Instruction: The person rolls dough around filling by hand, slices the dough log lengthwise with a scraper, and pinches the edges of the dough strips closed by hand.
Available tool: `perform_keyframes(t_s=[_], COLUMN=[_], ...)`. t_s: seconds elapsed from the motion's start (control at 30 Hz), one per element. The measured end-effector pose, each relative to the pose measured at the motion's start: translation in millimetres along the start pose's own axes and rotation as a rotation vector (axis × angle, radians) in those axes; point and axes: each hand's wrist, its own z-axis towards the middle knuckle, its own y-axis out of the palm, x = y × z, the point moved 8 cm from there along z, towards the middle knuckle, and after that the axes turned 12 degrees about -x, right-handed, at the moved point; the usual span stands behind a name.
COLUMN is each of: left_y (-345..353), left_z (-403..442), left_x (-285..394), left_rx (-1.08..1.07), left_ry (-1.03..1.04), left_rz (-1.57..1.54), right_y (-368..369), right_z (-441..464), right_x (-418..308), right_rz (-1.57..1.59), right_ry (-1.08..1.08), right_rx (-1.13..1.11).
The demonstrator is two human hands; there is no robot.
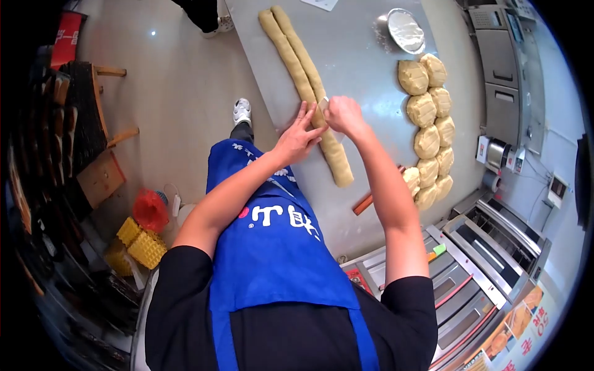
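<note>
Two long rolls of yellowish dough point(288, 57) lie side by side on the steel table point(365, 83). My left hand point(297, 141) rests on the dough near its middle, fingers stretched out and touching its surface. Just right of it, my right hand point(344, 115) is closed around a flat-bladed dough scraper point(338, 136). The scraper's blade stands against the dough beside my left fingertips; my hand hides much of it. Below my hands, the near end of the dough point(337, 164) lies toward the table's front.
Several round dough pieces point(427, 142) stand in two columns on the right. A metal bowl of white flour point(406, 31) sits behind them. A brown wooden stick point(363, 204) lies near my right forearm. Steel equipment point(461, 290) is at lower right; another person's shoe point(225, 25) shows at the top.
</note>
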Motion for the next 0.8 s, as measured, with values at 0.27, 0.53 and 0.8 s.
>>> perform_keyframes(t_s=[0.27, 0.53, 0.8], left_y=[25.3, 21.8, 21.4], left_z=[-7.0, -7.7, -6.5], left_x=[0.2, 0.6, -0.3], left_rx=[-0.100, -0.092, -0.067], left_ry=[-0.015, 0.014, 0.047], left_rz=[0.030, 0.090, 0.019], right_y=[12.7, 35.0, 46.8], right_z=[-11.3, -11.2, -20.4], right_x=[2.3, 1.1, 0.1], right_rz=[0.096, 0.096, 0.162], right_ry=[-0.023, -0.068, -0.039], right_rx=[0.162, 0.278, 0.442])
